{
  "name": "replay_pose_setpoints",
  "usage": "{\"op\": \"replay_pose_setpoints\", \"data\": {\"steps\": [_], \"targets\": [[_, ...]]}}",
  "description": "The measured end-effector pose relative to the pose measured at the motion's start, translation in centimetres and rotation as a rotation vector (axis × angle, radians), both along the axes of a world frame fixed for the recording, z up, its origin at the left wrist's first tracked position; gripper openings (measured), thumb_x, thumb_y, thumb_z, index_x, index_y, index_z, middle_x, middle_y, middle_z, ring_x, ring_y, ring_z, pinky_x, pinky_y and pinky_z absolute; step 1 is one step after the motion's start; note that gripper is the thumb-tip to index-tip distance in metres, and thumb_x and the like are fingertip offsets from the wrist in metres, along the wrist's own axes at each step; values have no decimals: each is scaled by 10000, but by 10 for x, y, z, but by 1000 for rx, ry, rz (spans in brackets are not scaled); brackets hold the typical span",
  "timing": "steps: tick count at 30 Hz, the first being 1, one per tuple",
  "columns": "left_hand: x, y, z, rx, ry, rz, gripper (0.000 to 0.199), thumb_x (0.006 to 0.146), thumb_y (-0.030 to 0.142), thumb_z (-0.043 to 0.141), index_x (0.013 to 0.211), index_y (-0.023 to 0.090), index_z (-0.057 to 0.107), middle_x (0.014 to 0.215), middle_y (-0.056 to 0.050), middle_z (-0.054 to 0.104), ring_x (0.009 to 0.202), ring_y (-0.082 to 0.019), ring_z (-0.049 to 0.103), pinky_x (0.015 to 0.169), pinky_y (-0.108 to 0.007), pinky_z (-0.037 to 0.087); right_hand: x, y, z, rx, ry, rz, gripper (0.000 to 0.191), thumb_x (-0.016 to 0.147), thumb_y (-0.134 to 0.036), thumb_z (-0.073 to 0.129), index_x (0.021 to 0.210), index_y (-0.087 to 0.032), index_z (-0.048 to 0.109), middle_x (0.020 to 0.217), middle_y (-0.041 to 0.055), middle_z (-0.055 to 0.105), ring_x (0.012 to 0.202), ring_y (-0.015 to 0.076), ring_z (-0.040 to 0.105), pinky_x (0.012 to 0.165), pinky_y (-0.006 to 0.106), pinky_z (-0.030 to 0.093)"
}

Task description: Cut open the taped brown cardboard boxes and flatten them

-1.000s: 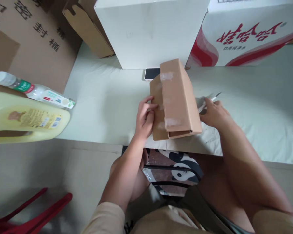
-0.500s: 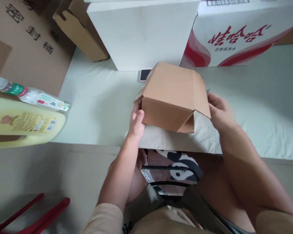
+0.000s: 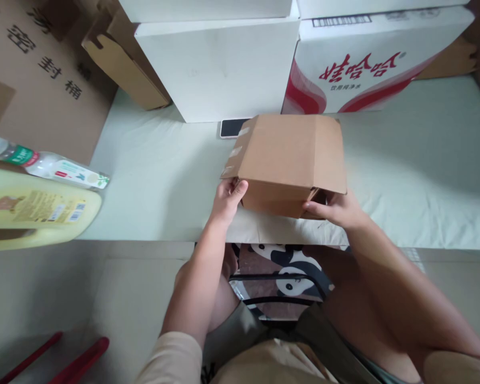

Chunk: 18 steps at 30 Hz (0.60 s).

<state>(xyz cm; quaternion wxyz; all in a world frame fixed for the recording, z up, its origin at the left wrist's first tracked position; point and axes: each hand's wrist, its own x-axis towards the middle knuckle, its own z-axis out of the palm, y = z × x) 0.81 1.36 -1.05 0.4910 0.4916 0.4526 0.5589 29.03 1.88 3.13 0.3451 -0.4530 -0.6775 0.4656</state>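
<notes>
A brown cardboard box [image 3: 286,152] rests on the pale green cloth in front of me, with a flap standing out on its left and another on its right. White tape pieces or torn patches show on the left flap. My left hand [image 3: 227,200] grips the near left corner, thumb on the front face and fingers behind the flap. At the near right corner my right hand [image 3: 338,207] has its thumb on the side panel's edge, its other fingers partly hidden under the right flap.
Behind the box lies a phone [image 3: 232,128], partly covered by it. Large white cartons [image 3: 220,69] and a red-and-white carton [image 3: 348,69] stand at the back. A plastic bottle [image 3: 64,168] and a yellow jug [image 3: 40,208] are at left, beside a big brown carton [image 3: 44,106].
My right hand has moved left and inward from the right flap to the box's near right corner. The box has turned slightly and my left hand keeps its hold. The view has shifted a little.
</notes>
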Motion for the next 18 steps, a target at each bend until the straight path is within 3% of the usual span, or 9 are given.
{"op": "replay_pose_setpoints", "data": {"steps": [2,4,10,14,18], "targets": [[-3,1,2,-41,-4,-18,591,736,791,744,920,230,717,902,-83,774,1021,-305,767,980,-505,612,-3,0,2,-29,12,30,474,729,-698,793,755,-248,649,758,63,703,788,255,697,745,445,618],[-8,0,4,-91,9,6,611,675,784,797,897,220,723,920,-97,786,1032,-309,765,972,-491,616,-8,1,5,-64,48,2,472,707,-666,828,754,-238,633,729,56,695,702,230,675,659,416,610],[-21,-5,9,-106,167,242,683,556,674,930,993,191,724,1168,-156,782,1214,-329,707,1083,-470,542,-19,-1,-3,-185,117,-169,709,594,-570,939,1104,-232,580,908,78,728,768,255,702,610,402,624],[-24,-9,12,-105,157,305,706,525,693,930,973,192,713,1040,-115,786,1016,-274,736,890,-381,579,-20,-4,-9,-152,131,-183,646,688,-695,814,1098,-254,580,893,55,710,798,250,702,650,392,605],[-25,-14,14,-111,132,412,532,763,733,739,762,207,658,723,-26,676,714,-189,657,636,-302,502,-24,-2,-4,-94,160,-388,492,853,-754,527,951,-275,582,859,47,658,817,234,672,698,366,554]]}}
